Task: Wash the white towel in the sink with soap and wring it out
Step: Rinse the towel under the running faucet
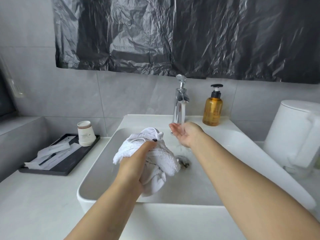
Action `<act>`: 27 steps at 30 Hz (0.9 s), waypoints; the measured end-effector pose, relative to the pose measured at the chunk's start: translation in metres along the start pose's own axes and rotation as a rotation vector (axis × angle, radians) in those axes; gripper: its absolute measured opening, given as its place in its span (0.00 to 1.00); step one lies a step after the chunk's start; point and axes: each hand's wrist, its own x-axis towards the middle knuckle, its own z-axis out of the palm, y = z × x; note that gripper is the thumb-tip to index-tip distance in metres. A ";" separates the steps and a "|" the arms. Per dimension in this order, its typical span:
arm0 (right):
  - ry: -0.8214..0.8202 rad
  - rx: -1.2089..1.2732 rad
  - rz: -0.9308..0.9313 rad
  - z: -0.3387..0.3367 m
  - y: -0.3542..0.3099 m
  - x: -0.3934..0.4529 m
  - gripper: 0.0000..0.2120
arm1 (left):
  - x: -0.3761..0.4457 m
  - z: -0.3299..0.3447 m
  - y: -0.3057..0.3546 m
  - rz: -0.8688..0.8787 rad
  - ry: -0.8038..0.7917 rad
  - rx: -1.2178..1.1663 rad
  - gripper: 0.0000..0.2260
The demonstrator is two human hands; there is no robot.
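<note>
- A person's left hand (138,163) grips a bunched white towel (155,153) over the basin of a white rectangular sink (97,172), fingers curled round the cloth, one dark-painted nail showing at the top of the bundle.
- The towel hangs in crumpled folds at the left of the basin, its lower end drooping below the hand, just left of the drain (183,161).
- The right hand (185,134) is held open and cupped, palm up, holding nothing, under the stream of water (182,113) running from a chrome tap (180,101) at the far edge of the sink.
- An amber pump bottle of soap (213,108) stands upright on the sink's far rim, just right of the tap.
- At left, a black tray (69,168) on the pale counter (34,205) carries a stack of upturned paper cups (85,133) and wrapped sachets (52,156).
- At right stands a white kettle (294,132).
- Black plastic sheeting (173,35) covers the grey-tiled wall above the tap.
</note>
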 end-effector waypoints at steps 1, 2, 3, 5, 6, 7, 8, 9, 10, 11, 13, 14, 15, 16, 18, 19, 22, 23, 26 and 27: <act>-0.034 0.011 0.008 -0.003 -0.003 -0.005 0.12 | 0.004 0.004 0.003 0.003 -0.003 0.010 0.11; -0.060 0.024 0.013 -0.008 -0.007 -0.008 0.11 | 0.008 0.011 0.006 0.000 -0.006 0.010 0.11; -0.078 0.016 0.023 -0.013 -0.011 -0.010 0.10 | 0.014 0.019 0.009 -0.003 -0.011 0.001 0.11; -0.108 -0.102 0.075 -0.025 -0.017 -0.018 0.10 | 0.026 0.039 0.014 0.049 -0.013 0.039 0.12; -0.116 -0.191 0.094 -0.030 -0.020 -0.023 0.10 | 0.031 0.052 0.016 0.094 -0.018 0.077 0.13; -0.117 -0.274 0.099 -0.035 -0.022 -0.027 0.10 | 0.040 0.063 0.015 0.133 -0.025 0.112 0.14; -0.118 -0.338 0.098 -0.039 -0.024 -0.032 0.10 | 0.045 0.074 0.014 0.141 -0.022 0.123 0.15; -0.118 -0.383 0.097 -0.043 -0.026 -0.037 0.11 | 0.051 0.083 0.013 0.125 -0.031 0.131 0.16; -0.119 -0.410 0.098 -0.047 -0.028 -0.042 0.13 | 0.056 0.092 0.012 0.075 -0.049 0.110 0.15; -0.117 -0.426 0.097 -0.051 -0.029 -0.043 0.13 | 0.060 0.099 0.011 0.004 -0.080 0.067 0.13; -0.096 -0.451 0.086 -0.059 -0.032 -0.040 0.14 | 0.061 0.110 0.008 -0.110 -0.171 -0.013 0.10; -0.080 -0.454 0.087 -0.063 -0.033 -0.038 0.17 | 0.065 0.115 0.005 -0.110 -0.205 -0.036 0.08; -0.059 -0.448 0.095 -0.068 -0.034 -0.033 0.21 | 0.070 0.119 0.002 -0.085 -0.212 -0.046 0.07; -0.036 -0.426 0.117 -0.070 -0.034 -0.031 0.25 | 0.071 0.122 0.000 -0.059 -0.223 -0.048 0.06; -0.010 -0.344 0.179 -0.074 -0.033 -0.025 0.32 | 0.074 0.127 -0.002 -0.014 -0.268 -0.066 0.07; -0.016 -0.292 0.208 -0.074 -0.032 -0.023 0.34 | 0.076 0.129 -0.003 0.000 -0.287 -0.071 0.08; -0.041 -0.161 0.211 -0.076 -0.032 -0.020 0.28 | 0.083 0.131 -0.008 0.032 -0.320 -0.107 0.12; -0.029 -0.160 0.201 -0.077 -0.032 -0.019 0.24 | 0.087 0.128 -0.008 0.046 -0.318 -0.109 0.14; -0.033 -0.149 0.187 -0.078 -0.033 -0.019 0.13 | 0.099 0.119 -0.006 0.062 -0.275 -0.090 0.20; -0.037 -0.163 0.189 -0.077 -0.033 -0.017 0.11 | 0.102 0.116 -0.005 0.056 -0.272 -0.079 0.18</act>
